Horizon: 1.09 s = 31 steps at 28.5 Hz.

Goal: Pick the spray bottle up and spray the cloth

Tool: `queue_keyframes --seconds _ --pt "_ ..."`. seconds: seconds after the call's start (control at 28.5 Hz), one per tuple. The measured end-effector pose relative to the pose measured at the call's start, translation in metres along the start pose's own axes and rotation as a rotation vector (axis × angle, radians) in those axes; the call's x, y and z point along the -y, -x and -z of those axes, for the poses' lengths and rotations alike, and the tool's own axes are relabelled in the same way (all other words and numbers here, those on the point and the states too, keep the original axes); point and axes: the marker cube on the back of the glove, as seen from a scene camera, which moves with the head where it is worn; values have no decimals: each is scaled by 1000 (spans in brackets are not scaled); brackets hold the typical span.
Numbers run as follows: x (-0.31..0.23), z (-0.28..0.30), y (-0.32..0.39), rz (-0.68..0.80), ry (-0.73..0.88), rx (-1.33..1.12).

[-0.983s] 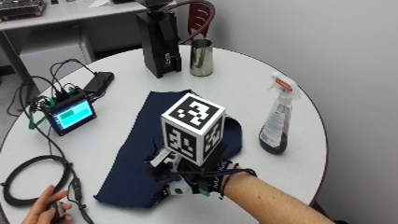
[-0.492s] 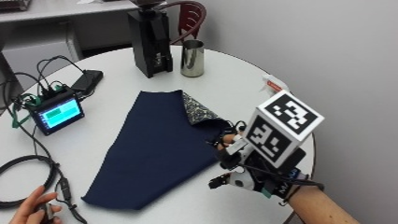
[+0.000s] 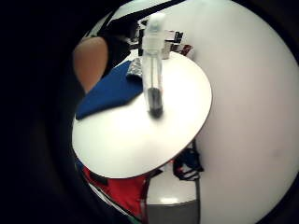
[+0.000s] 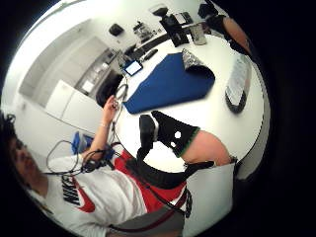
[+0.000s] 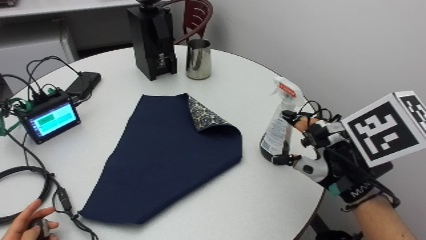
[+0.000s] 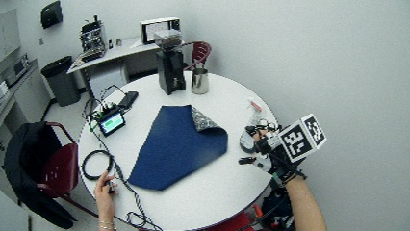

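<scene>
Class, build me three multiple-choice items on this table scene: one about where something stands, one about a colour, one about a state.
1. Where does the spray bottle stand?
A. on the cloth
B. on bare table beside the cloth
C. inside the metal cup

2. What colour is the cloth's upper face?
A. dark blue
B. red
C. yellow

3. How does the cloth lie?
A. rolled up
B. flat, one corner folded over
C. hanging off the table

Answers: 1 B, white tabletop shows all round its base; 2 A, plainly navy; 3 B, the folded corner shows a patterned underside.

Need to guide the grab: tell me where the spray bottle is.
In the outside view, the spray bottle stands upright near the table's right edge, right of the cloth, beside the gloved right hand.
</scene>
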Motion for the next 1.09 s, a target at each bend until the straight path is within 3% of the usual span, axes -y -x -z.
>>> queue_keyframes --seconds 0.42,0.74,1.09 --pt "3 28 -53 -204 -139 62" --pt "19 -32 -95 -395 -38 294" --pt "16 -75 -108 -471 -54 572"
